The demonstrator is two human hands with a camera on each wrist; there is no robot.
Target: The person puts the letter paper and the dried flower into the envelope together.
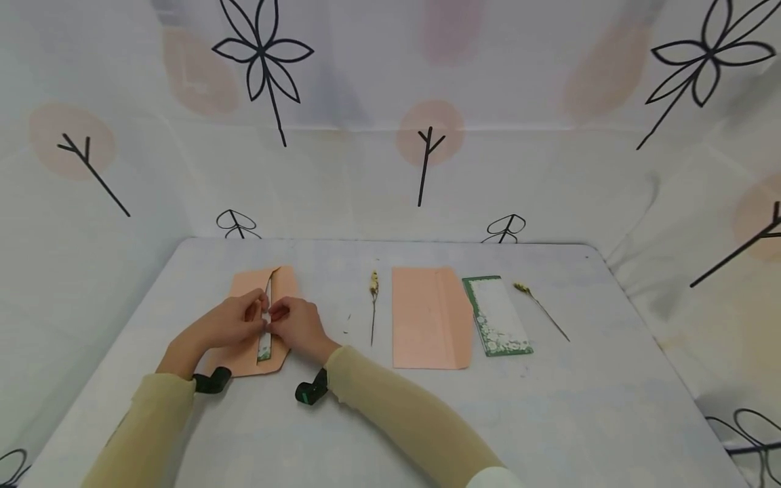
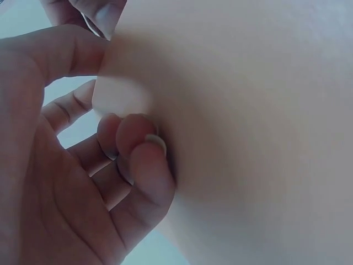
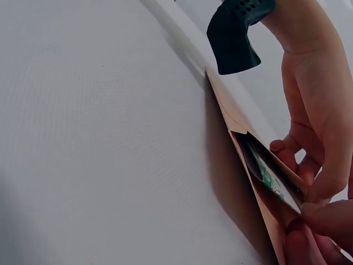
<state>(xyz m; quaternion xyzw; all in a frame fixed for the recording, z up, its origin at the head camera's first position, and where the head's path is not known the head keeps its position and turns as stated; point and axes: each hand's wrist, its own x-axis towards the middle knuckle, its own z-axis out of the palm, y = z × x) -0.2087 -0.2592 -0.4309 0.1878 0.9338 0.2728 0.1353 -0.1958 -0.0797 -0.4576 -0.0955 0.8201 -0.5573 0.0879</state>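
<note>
At the left of the table, a peach envelope (image 1: 284, 283) lies with its long opening parted between both hands. Inside it shows a white card (image 1: 265, 347) with a green floral border. My left hand (image 1: 227, 322) grips the envelope's left side, fingers curled at the edge; the left wrist view has the peach paper (image 2: 248, 110) filling most of the frame. From the other side, my right hand (image 1: 302, 325) pinches at the envelope's opening, thumb right at the card's edge. In the right wrist view, the card (image 3: 270, 179) sits between the parted paper sides.
Right of the hands lies a dried flower stem (image 1: 374, 298). Past it are a second peach envelope (image 1: 421, 318), a green-bordered white card (image 1: 497, 312) and another dried stem (image 1: 543, 312). Patterned cloth (image 1: 348, 190) hangs behind the table (image 1: 579, 420).
</note>
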